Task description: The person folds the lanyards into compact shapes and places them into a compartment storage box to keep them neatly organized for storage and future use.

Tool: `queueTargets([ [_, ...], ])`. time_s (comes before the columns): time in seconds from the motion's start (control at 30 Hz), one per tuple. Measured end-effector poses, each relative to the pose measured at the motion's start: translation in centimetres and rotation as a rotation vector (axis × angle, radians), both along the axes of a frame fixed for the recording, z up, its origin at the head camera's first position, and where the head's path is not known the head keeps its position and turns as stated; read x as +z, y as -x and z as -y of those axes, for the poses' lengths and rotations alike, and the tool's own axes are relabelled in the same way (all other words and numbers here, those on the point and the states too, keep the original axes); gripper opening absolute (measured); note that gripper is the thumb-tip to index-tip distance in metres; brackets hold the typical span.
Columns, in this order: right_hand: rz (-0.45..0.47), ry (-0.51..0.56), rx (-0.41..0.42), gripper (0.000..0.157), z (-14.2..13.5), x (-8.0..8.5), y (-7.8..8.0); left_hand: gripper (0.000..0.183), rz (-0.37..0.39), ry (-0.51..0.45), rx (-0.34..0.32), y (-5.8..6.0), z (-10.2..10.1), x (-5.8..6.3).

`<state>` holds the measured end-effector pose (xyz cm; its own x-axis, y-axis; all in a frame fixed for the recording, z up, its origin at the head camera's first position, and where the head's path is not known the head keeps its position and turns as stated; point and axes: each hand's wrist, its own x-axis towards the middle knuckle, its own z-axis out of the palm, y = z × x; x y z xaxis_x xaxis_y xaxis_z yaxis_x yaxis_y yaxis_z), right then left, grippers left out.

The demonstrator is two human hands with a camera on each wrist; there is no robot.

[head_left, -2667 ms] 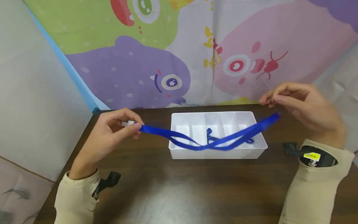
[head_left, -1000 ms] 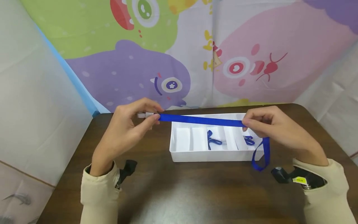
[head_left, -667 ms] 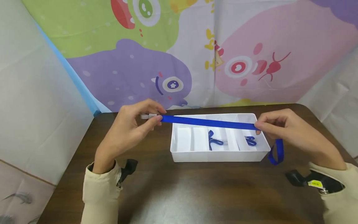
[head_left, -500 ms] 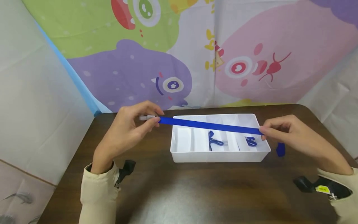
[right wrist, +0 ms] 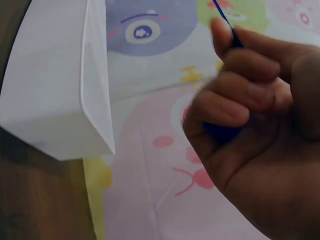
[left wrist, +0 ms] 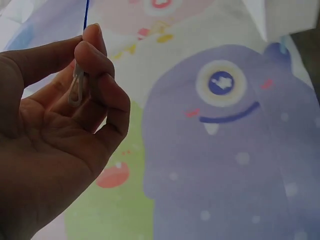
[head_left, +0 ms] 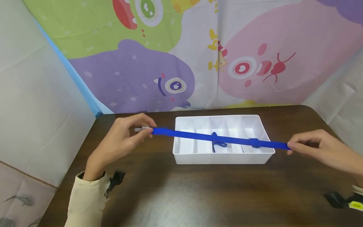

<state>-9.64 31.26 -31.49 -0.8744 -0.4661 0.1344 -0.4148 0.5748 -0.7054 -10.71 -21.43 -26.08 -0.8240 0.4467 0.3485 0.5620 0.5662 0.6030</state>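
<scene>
A blue lanyard (head_left: 195, 136) stretches nearly straight above the white divided box (head_left: 221, 158), sloping down to the right. My left hand (head_left: 120, 137) pinches its clip end between thumb and fingers. The pale plastic clip (left wrist: 76, 90) sticks out below those fingertips in the left wrist view. At the other end my right hand (head_left: 323, 149) pinches the strap, beyond the box's right side. Part of the blue strap (right wrist: 222, 131) lies inside the curled right fingers in the right wrist view. A dark blue looped cord (head_left: 219, 144) lies in the box's middle compartment.
Another small dark blue item (head_left: 255, 143) in the rightmost compartment is partly covered by the lanyard. The box stands on a dark brown table (head_left: 175, 195). A cartoon-printed cloth (head_left: 141, 72) hangs behind the table.
My right hand first lets go of the strap's far end, then pinches it near the box and slides right and down along it. The dangling loop is drawn up; my left hand lowers slightly.
</scene>
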Motion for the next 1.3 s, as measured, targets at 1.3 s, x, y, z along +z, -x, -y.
queueTargets([
  [1.3,-0.037,0.398,0.021,0.026,-3.8,-1.5,-0.2,0.02,0.388,-0.136,-0.4,-1.6,3.7,-2.1],
])
